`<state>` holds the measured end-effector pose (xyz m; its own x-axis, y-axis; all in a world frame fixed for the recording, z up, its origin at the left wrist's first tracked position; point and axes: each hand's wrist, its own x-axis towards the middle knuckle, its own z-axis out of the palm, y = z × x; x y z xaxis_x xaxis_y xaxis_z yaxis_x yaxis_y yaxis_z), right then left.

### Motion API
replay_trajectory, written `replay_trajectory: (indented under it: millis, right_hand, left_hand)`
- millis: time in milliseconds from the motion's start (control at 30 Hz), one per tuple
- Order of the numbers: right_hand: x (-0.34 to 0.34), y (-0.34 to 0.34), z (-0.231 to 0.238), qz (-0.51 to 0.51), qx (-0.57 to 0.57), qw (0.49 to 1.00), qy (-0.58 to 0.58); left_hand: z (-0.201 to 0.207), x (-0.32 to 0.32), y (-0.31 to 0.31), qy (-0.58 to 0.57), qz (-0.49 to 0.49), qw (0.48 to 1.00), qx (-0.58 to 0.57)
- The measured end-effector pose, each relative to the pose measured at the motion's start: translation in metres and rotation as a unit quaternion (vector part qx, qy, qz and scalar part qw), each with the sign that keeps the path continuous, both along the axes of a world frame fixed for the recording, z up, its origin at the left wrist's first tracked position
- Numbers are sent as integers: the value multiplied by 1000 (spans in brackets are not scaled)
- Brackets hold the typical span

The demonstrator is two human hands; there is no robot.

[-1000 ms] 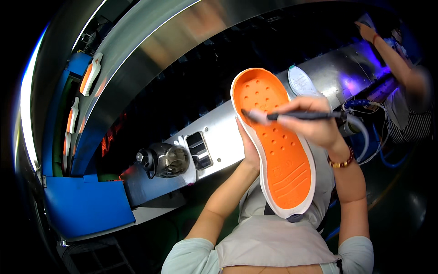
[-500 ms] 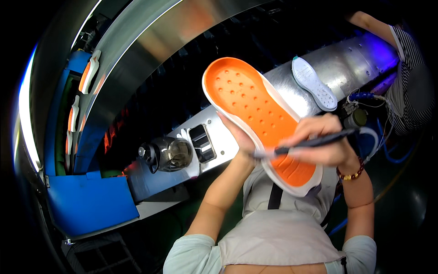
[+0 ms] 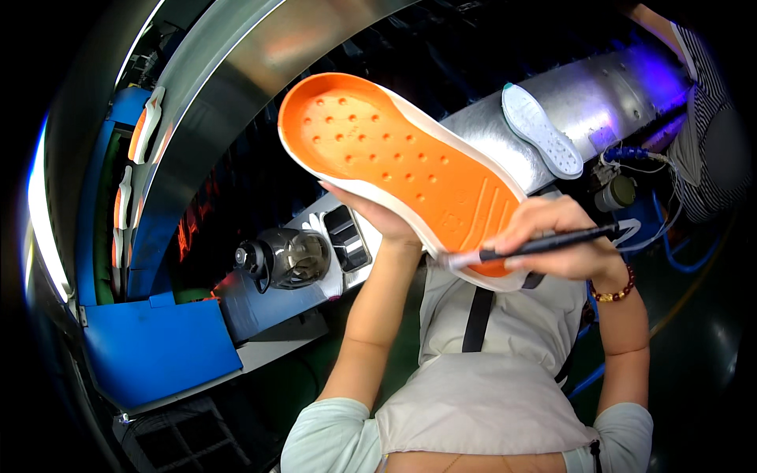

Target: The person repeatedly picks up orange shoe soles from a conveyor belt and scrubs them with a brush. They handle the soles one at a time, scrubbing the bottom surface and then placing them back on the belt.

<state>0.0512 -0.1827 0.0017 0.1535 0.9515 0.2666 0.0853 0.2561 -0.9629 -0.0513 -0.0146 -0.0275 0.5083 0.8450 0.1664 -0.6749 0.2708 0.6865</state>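
Observation:
A shoe sole [image 3: 378,150], orange inside with dimples and grooves and edged by a white rim, is held up in the air. It points from upper left to lower right. My left hand [image 3: 382,217] supports it from below along its near side, its fingers mostly hidden underneath. My right hand [image 3: 564,236] is closed round a black-handled brush [image 3: 493,255] that has a clear tube at its back end. The pale, blurred bristles lie at the white rim near the sole's lower end.
A white sole [image 3: 542,130] lies on the metal bench [image 3: 473,126]. A dark see-through jug [image 3: 300,258] stands left, beside a metal tray [image 3: 347,236]. Orange-and-white soles [image 3: 146,126] sit along the curved machine. Another person's striped sleeve [image 3: 694,71] shows at far right.
The sole has moved left and up with my left hand, turning flatter. The brush has shifted from over the sole's edge near my left hand to the rim by its lower end.

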Motion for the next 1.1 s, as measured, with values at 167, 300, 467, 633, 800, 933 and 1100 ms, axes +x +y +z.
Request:
replay_trajectory:
  millis: [167,300,467,633,800,933,1100]
  right_hand:
    - [13,-10,-7,-94,-24,995,28]
    - [3,-17,-9,2,-11,998,-59]
    - [12,-28,-22,-117,-7,991,-61]
    - [13,-30,-27,28,28,998,-54]
    - [15,-25,-36,-21,56,965,256]
    - [-10,-8,-18,-46,84,926,365]
    - [-25,-8,-13,-129,70,965,217]
  left_hand:
    - [6,-1,7,15,-1,1000,18]
    - [8,-3,15,26,-15,999,18]
    - [14,0,16,28,-32,999,17]
    - [28,0,19,47,-47,997,34]
    - [53,13,19,-48,-154,987,20]
    - [33,-5,-22,-76,-150,985,-34]
    - [3,-14,-28,-219,-285,931,-63]
